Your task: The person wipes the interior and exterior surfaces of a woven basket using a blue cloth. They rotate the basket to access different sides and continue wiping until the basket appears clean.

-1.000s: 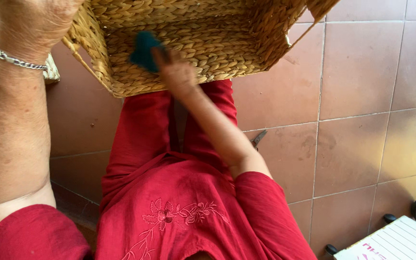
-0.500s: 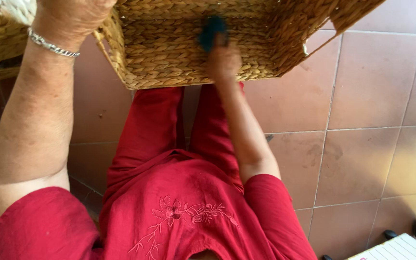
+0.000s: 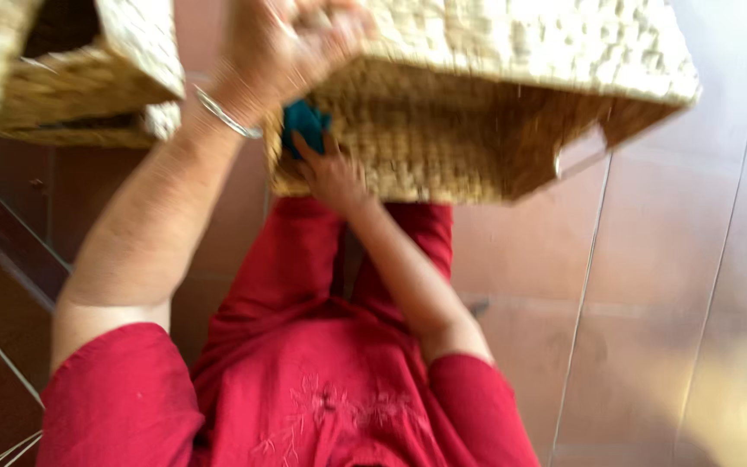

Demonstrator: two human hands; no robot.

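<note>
The woven basket [image 3: 512, 112] is held up in the far middle and right of the view, tipped so its open inside faces the camera. At the far left a second woven basket [image 3: 88, 78] sits just beside it, partly cut off by the frame edge, above a dark wooden surface [image 3: 2, 285]. The left hand [image 3: 291, 43], with a silver bracelet [image 3: 222, 112] on its wrist, has its fingers curled over the near left rim of the tipped basket, gripping it; motion blur hides the fingertips. Just right of that wrist, the right hand [image 3: 330, 173] presses a teal cloth [image 3: 304, 121] against the inner wall of the basket, fingers close together on the cloth. The left forearm crosses in front of the basket's left corner. Below, a red garment [image 3: 322, 389] fills the near middle, and reddish floor tiles [image 3: 650, 303] spread to the right
</note>
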